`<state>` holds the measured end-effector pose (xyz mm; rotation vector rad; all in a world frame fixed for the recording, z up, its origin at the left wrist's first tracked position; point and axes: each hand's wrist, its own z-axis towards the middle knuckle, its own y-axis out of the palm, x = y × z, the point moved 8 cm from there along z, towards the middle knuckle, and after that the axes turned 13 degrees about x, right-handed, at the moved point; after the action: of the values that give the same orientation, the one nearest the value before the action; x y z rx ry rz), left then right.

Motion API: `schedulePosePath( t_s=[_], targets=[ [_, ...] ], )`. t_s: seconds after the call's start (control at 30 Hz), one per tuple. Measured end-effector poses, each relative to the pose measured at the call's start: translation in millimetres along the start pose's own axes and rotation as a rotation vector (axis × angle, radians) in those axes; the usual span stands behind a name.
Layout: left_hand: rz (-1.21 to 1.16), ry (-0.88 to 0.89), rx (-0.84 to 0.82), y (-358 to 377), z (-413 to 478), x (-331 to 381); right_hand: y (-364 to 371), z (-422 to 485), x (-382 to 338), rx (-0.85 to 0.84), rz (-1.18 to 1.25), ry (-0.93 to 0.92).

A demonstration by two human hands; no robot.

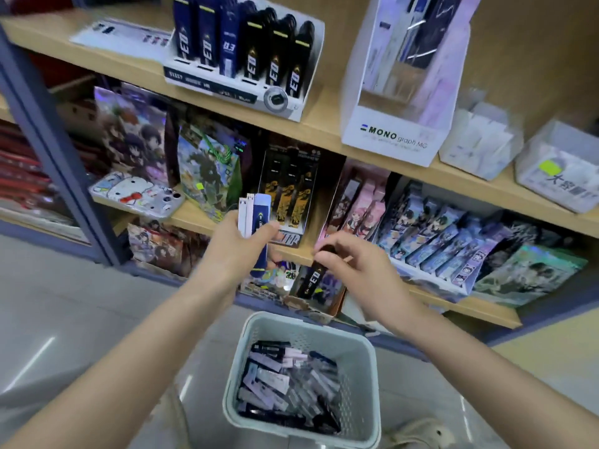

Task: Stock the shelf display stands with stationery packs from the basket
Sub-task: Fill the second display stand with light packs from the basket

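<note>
- Left hand (240, 246), just left of centre: fingers curled round a small stack of packs (251, 218), gripping it at mid-length.
- Stack count: three packs visible, two white and one blue pack (262, 205) on the right face. Any more behind them, can't tell.
- Stack long axis near upright: top ends to 12 o'clock, blue pack's lower end sticks out under the hand toward 6.
- Right hand (353, 264), just right of centre: fingers bunched, pinching the top end of one black pack (309, 280).
- Black pack hangs below the fingers, long axis tilted: held end to 1 o'clock, free end to 7. Printed face toward the camera.
- The hands are near each other, not touching; both sit in front of the middle shelf edge.
- Basket (241, 358) at 6 o'clock on the floor, pale grey-green, one of it. It holds a jumbled pile of packs, black, white and pinkish, lying at mixed angles; too many and too blurred to count.
- Display stand (233, 89) at 12 o'clock on the top shelf: front row reads three blue packs then three black, all upright. More stand behind, count unclear.
- White MONO stand (389, 137) at 1 o'clock, same shelf, just right of the display stand.
- Black-and-gold stand (288, 196) on the middle shelf, directly behind the hands: three packs upright.
</note>
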<state>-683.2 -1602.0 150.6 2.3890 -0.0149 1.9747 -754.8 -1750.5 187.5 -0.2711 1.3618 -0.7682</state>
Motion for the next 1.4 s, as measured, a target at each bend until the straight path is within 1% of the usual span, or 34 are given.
schedulePosePath(
  t_s=[0.07,0.13,0.33,0.4,0.47,0.57,1.0,1.17,1.27,1.4],
  targets=[
    [-0.006,0.04,0.008,-10.9,9.2,15.7,-5.5,17.5,-32.7,0.058,0.005,-0.096],
    [-0.038,0.064,0.034,-21.8,16.8,25.1,-11.1,35.3,-61.0,0.122,0.035,-0.151],
    [-0.159,0.071,0.045,-36.7,30.1,36.9,-27.8,101.3,-138.2,0.287,0.145,-0.307],
    [-0.178,0.071,0.05,-39.6,33.1,39.8,-29.2,124.9,-153.2,0.346,0.093,-0.355],
    [-0.206,0.068,0.053,-42.3,35.4,40.7,-25.8,144.9,-163.8,0.377,-0.011,-0.402],
    [-0.239,0.038,0.077,-45.9,39.0,37.1,-19.9,166.2,-170.0,0.372,-0.119,-0.425],
    [-0.264,-0.02,0.096,-42.8,45.6,36.7,-6.9,188.0,-187.1,0.211,-0.322,-0.489],
    [-0.268,-0.049,0.082,-38.1,45.7,30.6,-5.3,193.4,-182.7,0.258,-0.314,-0.508],
    [-0.265,-0.073,0.079,-38.1,45.3,27.4,-4.9,192.2,-184.4,0.296,-0.391,-0.565],
    [-0.289,-0.126,0.098,-41.6,46.5,23.3,-6.3,193.4,-191.6,0.284,-0.401,-0.612]
  ],
)
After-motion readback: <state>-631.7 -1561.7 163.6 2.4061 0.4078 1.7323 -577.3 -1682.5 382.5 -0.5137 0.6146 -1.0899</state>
